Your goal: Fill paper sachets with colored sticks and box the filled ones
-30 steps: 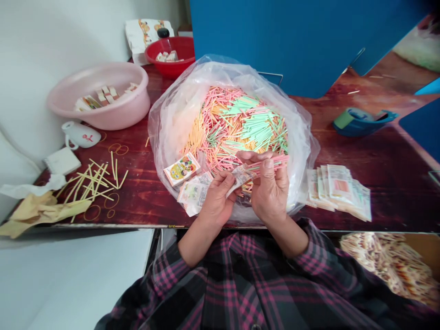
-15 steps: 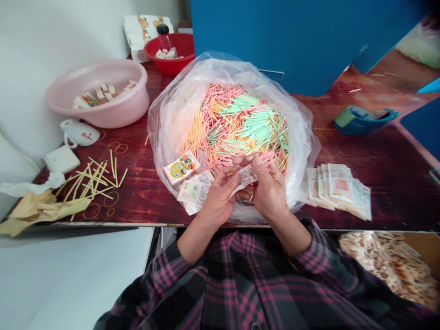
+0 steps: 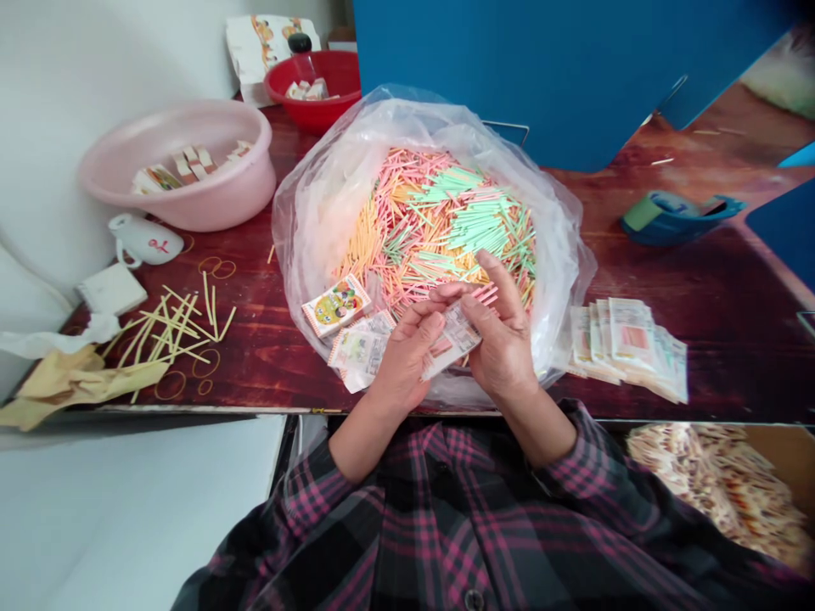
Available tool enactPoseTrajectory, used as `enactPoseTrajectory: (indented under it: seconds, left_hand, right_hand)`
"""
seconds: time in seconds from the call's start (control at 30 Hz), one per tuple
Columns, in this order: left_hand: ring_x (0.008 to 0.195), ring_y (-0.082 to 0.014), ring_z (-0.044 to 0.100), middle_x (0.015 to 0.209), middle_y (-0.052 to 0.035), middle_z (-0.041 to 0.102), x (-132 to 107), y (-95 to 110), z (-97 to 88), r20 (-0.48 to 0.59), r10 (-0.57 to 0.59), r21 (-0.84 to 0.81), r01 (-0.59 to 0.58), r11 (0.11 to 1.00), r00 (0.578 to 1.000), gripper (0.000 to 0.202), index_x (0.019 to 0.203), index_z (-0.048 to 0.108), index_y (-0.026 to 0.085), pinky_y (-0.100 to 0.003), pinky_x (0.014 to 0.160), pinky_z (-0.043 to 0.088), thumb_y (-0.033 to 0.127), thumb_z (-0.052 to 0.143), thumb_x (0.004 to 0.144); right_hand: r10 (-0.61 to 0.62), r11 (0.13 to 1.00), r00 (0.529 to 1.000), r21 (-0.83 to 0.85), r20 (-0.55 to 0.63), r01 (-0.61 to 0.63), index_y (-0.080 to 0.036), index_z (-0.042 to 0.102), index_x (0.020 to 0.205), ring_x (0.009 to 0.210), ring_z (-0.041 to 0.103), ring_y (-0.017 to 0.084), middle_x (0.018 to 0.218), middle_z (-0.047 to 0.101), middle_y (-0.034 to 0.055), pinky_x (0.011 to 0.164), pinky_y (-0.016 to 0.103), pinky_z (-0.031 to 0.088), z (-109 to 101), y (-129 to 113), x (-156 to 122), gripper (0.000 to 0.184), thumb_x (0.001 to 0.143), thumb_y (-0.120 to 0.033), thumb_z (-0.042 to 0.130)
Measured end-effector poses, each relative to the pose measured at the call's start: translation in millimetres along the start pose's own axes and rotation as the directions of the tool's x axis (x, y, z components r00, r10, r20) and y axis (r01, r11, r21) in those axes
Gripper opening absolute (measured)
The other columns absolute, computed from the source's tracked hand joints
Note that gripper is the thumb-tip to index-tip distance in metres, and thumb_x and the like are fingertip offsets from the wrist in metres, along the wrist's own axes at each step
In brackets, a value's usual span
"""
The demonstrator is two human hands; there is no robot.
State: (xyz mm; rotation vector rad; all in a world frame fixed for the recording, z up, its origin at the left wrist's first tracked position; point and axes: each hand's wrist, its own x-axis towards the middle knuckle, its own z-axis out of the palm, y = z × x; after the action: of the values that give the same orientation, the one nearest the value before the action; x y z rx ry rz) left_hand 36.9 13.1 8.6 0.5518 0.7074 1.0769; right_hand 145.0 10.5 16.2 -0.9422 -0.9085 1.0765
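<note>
Seen from above, the left hand (image 3: 407,361) pinches a small printed sachet (image 3: 453,339) just over the near edge of the bag of coloured sticks (image 3: 439,212), and the right hand (image 3: 506,344), nipping a few pink sticks (image 3: 487,294), would do best holding them bunched and square to its mouth.

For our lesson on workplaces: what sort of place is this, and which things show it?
Probably a small hand-packing workbench: a clear bag brims with coloured sticks, printed packets lie stacked on the table, and the left hand holds a small packet while the right hand grips pink sticks.
</note>
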Motion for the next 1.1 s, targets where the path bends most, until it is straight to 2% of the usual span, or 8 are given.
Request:
enactPoseTrajectory:
  seconds: [0.07, 0.13, 0.27, 0.47, 0.63, 0.77, 0.97, 1.1]
  left_hand:
    - [0.069, -0.0151, 0.065, 0.083, 0.0015, 0.069, 1, 1, 0.6, -0.012, 0.011, -0.012, -0.011, 1.000, 1.000, 0.037, 0.091, 0.068, 0.023, -0.031, 0.065, 0.054, 0.050, 0.087, 0.076]
    - [0.072, -0.0146, 0.066, 0.083, 0.0023, 0.068, 3, 1, 1.2, -0.030, 0.042, -0.024, -0.042, 0.999, 0.999, 0.033, 0.090, 0.068, 0.023, -0.030, 0.070, 0.056, 0.047, 0.086, 0.078]
    - [0.080, -0.0121, 0.066, 0.089, 0.0041, 0.069, 7, 4, 1.6, -0.094, 0.159, -0.004, -0.160, 0.987, 0.983, 0.027, 0.087, 0.067, 0.023, -0.027, 0.077, 0.056, 0.035, 0.089, 0.076]
    - [0.089, -0.0131, 0.067, 0.095, 0.0037, 0.071, 15, 8, -4.8, -0.093, 0.293, 0.051, -0.290, 0.956, 0.951, 0.027, 0.093, 0.071, 0.027, -0.027, 0.086, 0.053, 0.032, 0.090, 0.074]
    - [0.094, -0.0174, 0.069, 0.097, 0.0001, 0.075, 13, 14, -15.6, 0.029, 0.237, 0.204, -0.238, 0.950, 0.971, 0.035, 0.105, 0.075, 0.027, -0.030, 0.090, 0.052, 0.035, 0.090, 0.074]
    - [0.081, -0.0164, 0.066, 0.084, 0.0007, 0.074, 11, 15, -20.2, 0.082, 0.128, 0.387, -0.150, 0.910, 0.988, 0.025, 0.095, 0.078, 0.022, -0.028, 0.080, 0.051, 0.034, 0.087, 0.075]
    - [0.075, -0.0140, 0.062, 0.079, 0.0026, 0.072, 13, 13, -21.8, 0.030, 0.266, 0.394, -0.256, 0.883, 0.964, 0.021, 0.084, 0.077, 0.020, -0.027, 0.078, 0.050, 0.031, 0.089, 0.071]
    - [0.086, -0.0176, 0.067, 0.089, 0.0001, 0.077, 12, 13, -22.5, 0.098, 0.233, 0.468, -0.252, 0.847, 0.967, 0.022, 0.094, 0.079, 0.022, -0.028, 0.083, 0.052, 0.036, 0.084, 0.079]
  right_hand:
    - [0.012, 0.999, 0.999, -0.045, 0.036, -0.011, -0.038, 0.072, 0.119, 0.089, 0.074, 0.018, 0.109, 0.077, -0.0020, 0.072, 0.034, 0.064, -1, 0, 0, 0.027, 0.096, -0.050, 0.063]
    - [0.035, 0.990, 0.996, -0.138, 0.081, -0.023, -0.033, 0.078, 0.109, 0.096, 0.074, 0.019, 0.115, 0.077, -0.0004, 0.079, 0.035, 0.064, -3, -3, -1, 0.034, 0.100, -0.056, 0.055]
    - [-0.037, 0.963, 0.996, -0.262, 0.087, 0.059, -0.033, 0.073, 0.127, 0.123, 0.066, 0.021, 0.126, 0.074, 0.0006, 0.105, 0.039, 0.056, -12, -6, 0, 0.041, 0.100, -0.058, 0.054]
    - [-0.010, 0.973, 1.000, -0.229, 0.007, 0.011, -0.028, 0.075, 0.103, 0.090, 0.069, 0.016, 0.100, 0.076, -0.0006, 0.084, 0.033, 0.060, -17, 5, 3, 0.030, 0.080, -0.045, 0.083]
    - [-0.082, 0.985, 0.996, -0.158, -0.038, 0.075, -0.030, 0.076, 0.102, 0.093, 0.070, 0.016, 0.104, 0.076, -0.0011, 0.091, 0.035, 0.059, -15, 4, 5, 0.026, 0.079, -0.038, 0.084]
    - [-0.119, 0.982, 0.992, -0.153, -0.052, 0.110, -0.029, 0.076, 0.099, 0.090, 0.070, 0.016, 0.099, 0.077, -0.0017, 0.091, 0.035, 0.059, -17, 1, 4, 0.024, 0.078, -0.036, 0.085]
    - [-0.020, 0.988, 0.996, -0.150, 0.085, 0.032, -0.027, 0.074, 0.092, 0.077, 0.067, 0.014, 0.088, 0.074, -0.0023, 0.074, 0.029, 0.059, -17, -1, 4, 0.028, 0.078, -0.049, 0.083]
    - [-0.017, 0.968, 0.997, -0.249, 0.082, 0.037, -0.024, 0.071, 0.083, 0.069, 0.062, 0.013, 0.078, 0.068, -0.0022, 0.066, 0.028, 0.054, -23, 4, 5, 0.030, 0.083, -0.054, 0.077]
